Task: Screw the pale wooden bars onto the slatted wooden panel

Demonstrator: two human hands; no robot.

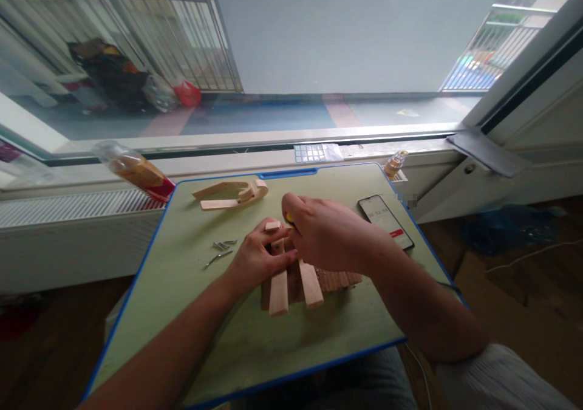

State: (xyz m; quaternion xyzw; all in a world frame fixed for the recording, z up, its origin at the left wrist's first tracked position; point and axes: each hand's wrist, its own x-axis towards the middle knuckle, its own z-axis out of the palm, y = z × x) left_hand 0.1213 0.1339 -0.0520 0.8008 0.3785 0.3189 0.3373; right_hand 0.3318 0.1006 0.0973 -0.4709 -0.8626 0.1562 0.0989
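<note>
My left hand [255, 252] is closed around the upper end of a pale wooden piece with two legs [279, 291], thumb and fingers on either side. That piece rests on a rough brown wooden block [339, 279] on the small table. Just above the same end, my right hand [325, 234] is closed in a fist round a yellow-handled tool [290, 218], which looks like a screwdriver. Most of the tool, its tip included, is hidden by my fingers. Left of my hands lie several metal screws [221, 245]. A similar pale wooden piece [223, 204] lies farther back.
A phone [386, 222] showing a timer lies at the right of the blue-edged table [182, 313]. Beyond the table's back left corner a bottle [141, 176] leans over the radiator [82, 206]. A small bottle [395, 164] stands past the back right corner, near the windowsill.
</note>
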